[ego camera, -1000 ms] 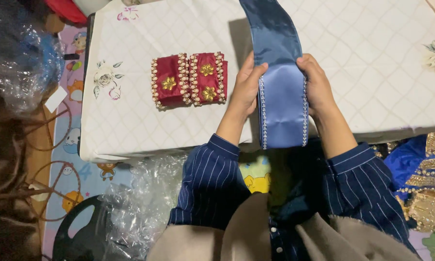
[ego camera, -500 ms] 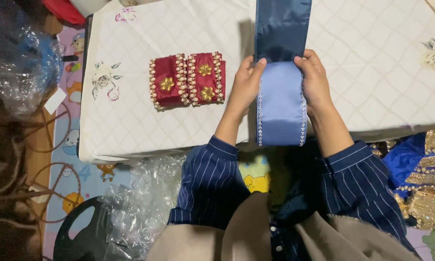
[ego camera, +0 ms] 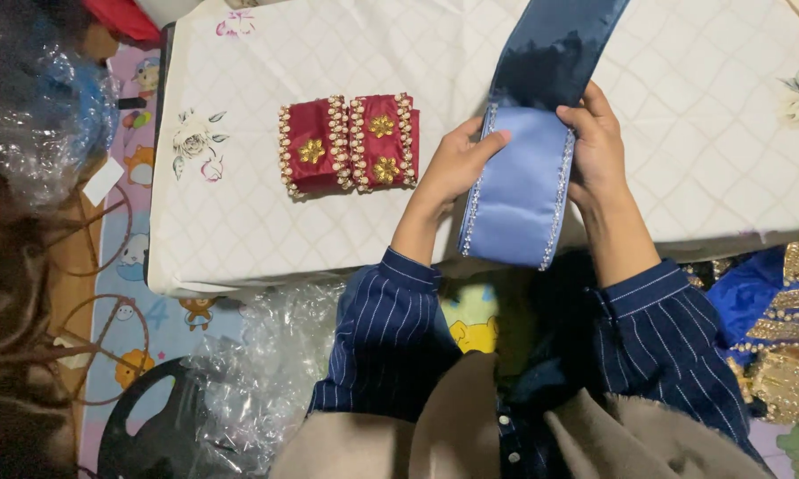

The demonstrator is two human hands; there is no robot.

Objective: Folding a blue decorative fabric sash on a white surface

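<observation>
Pinching a wide blue satin band with bead-trimmed edges [ego camera: 519, 182] at both long sides: left hand [ego camera: 457, 164] and right hand [ego camera: 594, 146], fingers closed on the trim. Band is judged light, soft, slippery; best held by the beaded edges. Left of the left hand, two red fabric cuffs with pearl trim and gold flowers [ego camera: 349, 142] are laid on a white quilted cloth [ego camera: 257, 222]

2 red beaded cuffs [ego camera: 350, 142] on a white quilted table [ego camera: 240, 231].
</observation>
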